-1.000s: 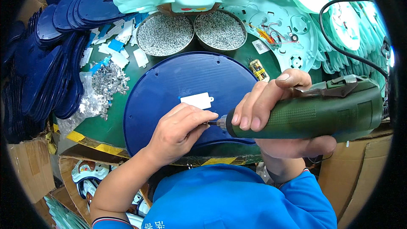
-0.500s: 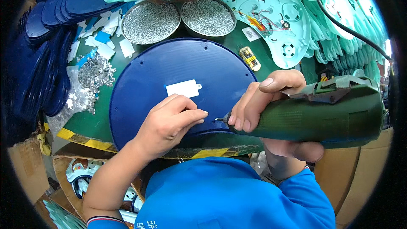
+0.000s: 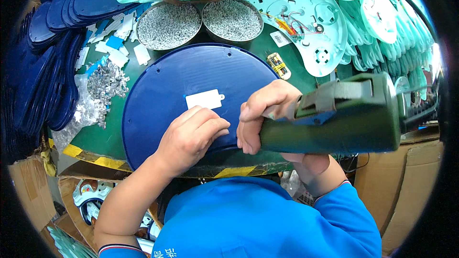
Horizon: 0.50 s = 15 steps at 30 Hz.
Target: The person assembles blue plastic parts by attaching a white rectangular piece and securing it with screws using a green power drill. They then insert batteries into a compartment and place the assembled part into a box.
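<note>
My right hand (image 3: 266, 105) is wrapped around a dark green electric screwdriver (image 3: 334, 126), which lies nearly level and points left. Its bit is hidden behind my fingers. Just left of its front end, my left hand (image 3: 191, 133) has thumb and fingers pinched together over the lower part of a dark blue curved plastic panel (image 3: 165, 95). Whatever the pinch may hold does not show. A small white plastic cover (image 3: 203, 99) with a holed tab lies on the panel, above my left fingertips. Screw holes dot the panel's edge.
Beyond the panel stand two round bowls of screws (image 3: 169, 26) (image 3: 233, 19). Left lie small metal parts (image 3: 107, 83), white covers (image 3: 117, 57) and stacked blue panels (image 3: 36, 95). A mint-green shell (image 3: 318, 38) with wires and a yellow-banded part (image 3: 278, 66) sit at right.
My right hand has moved left with the screwdriver, closer to my left hand. The bit, visible before, is now covered. My left hand has shifted only slightly.
</note>
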Tool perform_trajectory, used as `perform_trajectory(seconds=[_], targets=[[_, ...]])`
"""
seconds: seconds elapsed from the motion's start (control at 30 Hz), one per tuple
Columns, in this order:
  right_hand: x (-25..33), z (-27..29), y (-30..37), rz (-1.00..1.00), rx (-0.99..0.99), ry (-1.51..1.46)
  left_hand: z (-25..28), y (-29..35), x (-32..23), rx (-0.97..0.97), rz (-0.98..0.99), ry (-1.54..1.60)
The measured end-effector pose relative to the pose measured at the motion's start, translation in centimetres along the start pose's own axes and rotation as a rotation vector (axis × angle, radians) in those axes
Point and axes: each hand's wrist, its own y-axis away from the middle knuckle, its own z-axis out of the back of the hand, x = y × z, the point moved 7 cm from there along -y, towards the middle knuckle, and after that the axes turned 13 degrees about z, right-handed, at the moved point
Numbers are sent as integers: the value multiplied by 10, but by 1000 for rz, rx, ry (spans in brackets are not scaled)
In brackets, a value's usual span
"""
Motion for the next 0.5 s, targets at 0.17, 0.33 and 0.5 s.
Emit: perform_trajectory(seconds=[0.17,0.33,0.5], targets=[[14,2,-4,-38,-163,227,-1,1,2,55,36,-6],[23,-8,-9,323,-189,7,7,7,8,82,216,210],[23,-28,-21,400,-144,-4,25,18,6,17,213,203]])
